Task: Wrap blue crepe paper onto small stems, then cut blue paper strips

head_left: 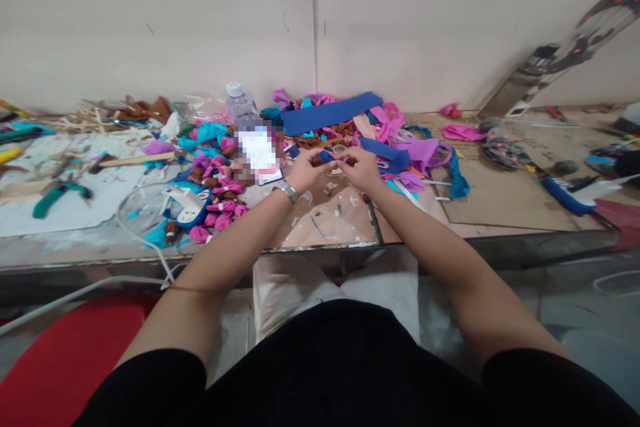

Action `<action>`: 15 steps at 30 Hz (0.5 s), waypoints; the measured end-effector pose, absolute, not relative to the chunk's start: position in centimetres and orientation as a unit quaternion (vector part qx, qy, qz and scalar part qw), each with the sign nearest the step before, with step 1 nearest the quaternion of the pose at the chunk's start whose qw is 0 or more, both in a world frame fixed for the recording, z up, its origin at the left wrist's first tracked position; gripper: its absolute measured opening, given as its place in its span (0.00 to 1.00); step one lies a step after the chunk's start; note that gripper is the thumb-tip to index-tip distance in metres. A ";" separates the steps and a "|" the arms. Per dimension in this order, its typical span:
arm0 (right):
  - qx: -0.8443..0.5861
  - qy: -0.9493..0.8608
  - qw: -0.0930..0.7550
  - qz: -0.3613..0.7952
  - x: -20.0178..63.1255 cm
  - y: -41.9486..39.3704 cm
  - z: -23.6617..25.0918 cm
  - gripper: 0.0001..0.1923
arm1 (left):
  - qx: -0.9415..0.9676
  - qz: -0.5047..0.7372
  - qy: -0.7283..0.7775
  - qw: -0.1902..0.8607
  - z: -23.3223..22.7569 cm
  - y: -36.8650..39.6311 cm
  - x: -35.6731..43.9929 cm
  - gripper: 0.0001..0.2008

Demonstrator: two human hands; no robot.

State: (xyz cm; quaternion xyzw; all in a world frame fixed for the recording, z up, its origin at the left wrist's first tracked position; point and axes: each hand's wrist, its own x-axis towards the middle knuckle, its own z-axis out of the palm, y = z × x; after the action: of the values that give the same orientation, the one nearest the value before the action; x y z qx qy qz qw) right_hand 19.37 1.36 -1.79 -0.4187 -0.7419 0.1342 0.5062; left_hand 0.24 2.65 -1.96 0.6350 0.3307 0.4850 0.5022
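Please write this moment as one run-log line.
left hand: pinching small blue piece | right hand: pinching same piece | near: fabric scraps, water bottle

My worktable (500,213) runs along the wall, its front edge just past my knees. A heap of pink, teal and blue fabric scraps (350,127) covers its middle, with a plastic water bottle (241,107) standing among them. To the left lie white paper sheets (75,193), green-handled pliers (57,193), a wooden stick (135,160) and a glue gun (187,207). Cardboard (500,200) lies flat on the right.
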 end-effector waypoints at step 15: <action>-0.416 -0.745 0.504 0.132 19.0 1.7 -2.6 0.08 | 0.633 0.512 0.351 0.462 -3.1 3.2 0.4 0.20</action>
State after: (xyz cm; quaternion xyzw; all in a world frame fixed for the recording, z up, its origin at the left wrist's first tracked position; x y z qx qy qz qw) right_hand 18.97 1.74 -2.62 -0.4158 -0.7455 0.1317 0.5040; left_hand 0.38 3.20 -3.06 0.6333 0.3513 0.5116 0.4623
